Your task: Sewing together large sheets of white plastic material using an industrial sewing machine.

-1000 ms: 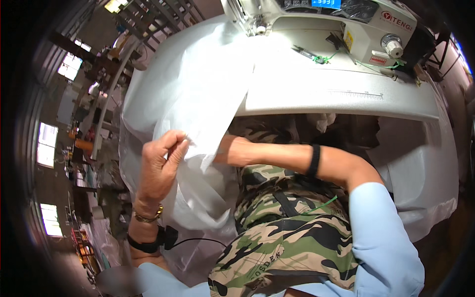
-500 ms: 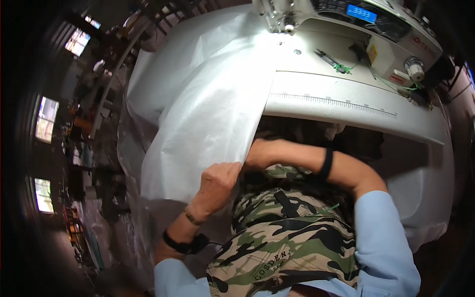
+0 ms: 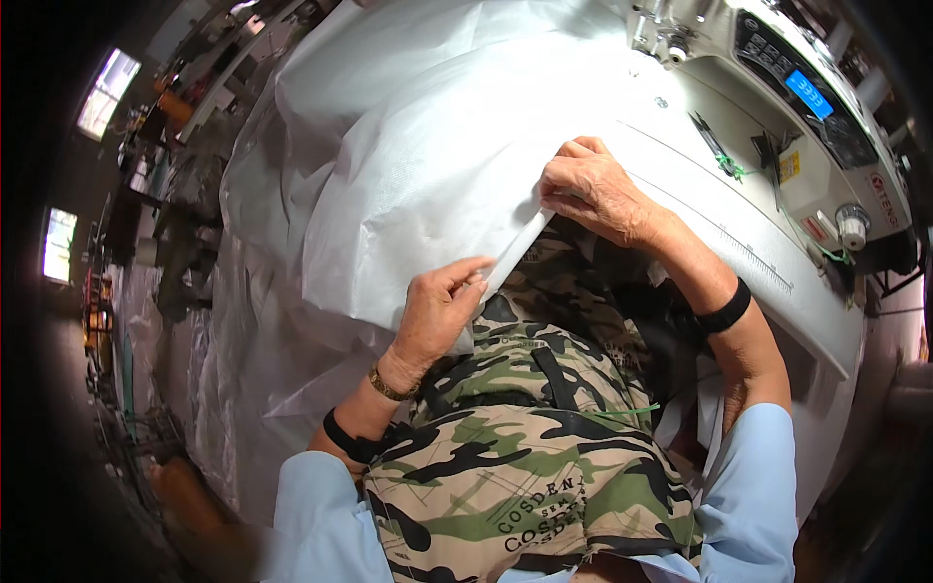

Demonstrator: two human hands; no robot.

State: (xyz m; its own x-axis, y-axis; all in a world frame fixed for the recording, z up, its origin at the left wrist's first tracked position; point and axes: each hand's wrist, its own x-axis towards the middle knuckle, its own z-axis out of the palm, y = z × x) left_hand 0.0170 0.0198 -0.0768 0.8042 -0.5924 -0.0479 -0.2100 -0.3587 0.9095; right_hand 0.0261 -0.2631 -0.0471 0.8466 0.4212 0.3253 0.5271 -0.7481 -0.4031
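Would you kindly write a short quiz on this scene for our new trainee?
1. True or false: the left hand is nearer the sewing machine than the right hand.
2. What is the right hand pinching: A, the camouflage apron; B, the edge of the white sheet; C, a green thread?
3. Fill in: the machine's lit display is ____ in colour.

Key: 1, false; 2, B; 3, blue.

Sewing machine (image 3: 821, 180) bears red lettering (image 3: 885, 200) and display digits (image 3: 810, 94); below it, counter (image 3: 671, 189) bears a scale (image 3: 756, 257), apron (image 3: 452, 462) black lettering (image 3: 540, 508).
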